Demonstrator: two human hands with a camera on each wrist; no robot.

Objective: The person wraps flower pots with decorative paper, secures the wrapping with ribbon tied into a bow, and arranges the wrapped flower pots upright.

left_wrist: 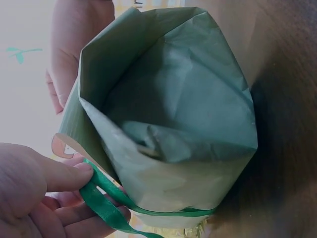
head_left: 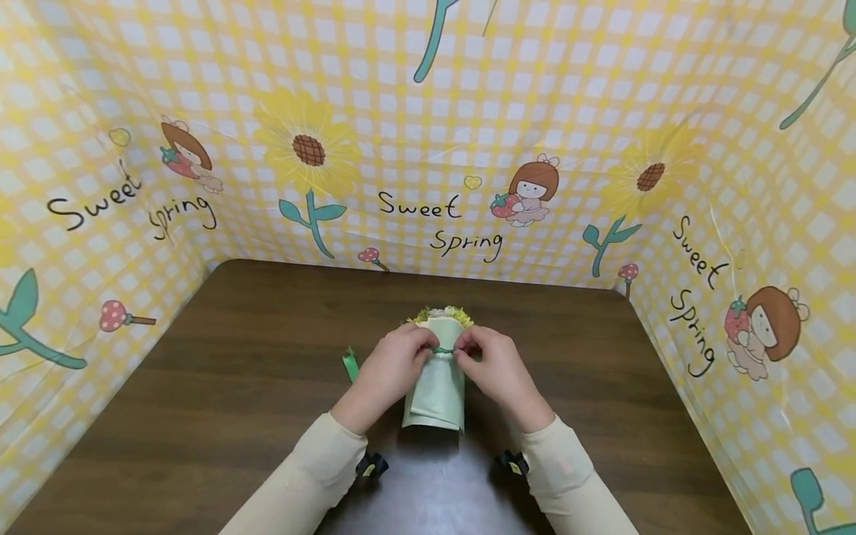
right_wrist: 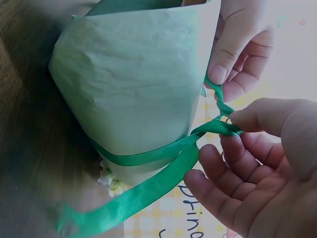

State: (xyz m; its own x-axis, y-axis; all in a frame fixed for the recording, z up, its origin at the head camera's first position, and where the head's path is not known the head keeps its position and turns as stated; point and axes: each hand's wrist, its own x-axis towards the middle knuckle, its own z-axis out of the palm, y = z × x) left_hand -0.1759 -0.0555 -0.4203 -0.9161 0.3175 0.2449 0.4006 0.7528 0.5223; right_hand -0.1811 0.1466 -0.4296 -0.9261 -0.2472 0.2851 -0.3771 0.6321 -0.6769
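A bouquet wrapped in pale green paper point(head_left: 438, 394) lies on the table, its yellow and white flowers point(head_left: 460, 315) pointing away from me. A green ribbon point(right_wrist: 143, 154) runs round the wrapping and crosses over itself on top. My left hand point(head_left: 394, 364) pinches one part of the ribbon between thumb and fingers at the bouquet's left side. On the opposite side my right hand point(head_left: 498, 368) pinches another part with thumb and index finger. In the left wrist view the paper's open lower end point(left_wrist: 183, 89) faces the camera; the stems are hidden inside.
The brown wooden table point(head_left: 221, 416) stretches out around the bouquet. One ribbon tail point(head_left: 351, 364) lies left of my left hand. A yellow checked cloth point(head_left: 414, 148) with printed flowers and lettering walls the table at the back and both sides.
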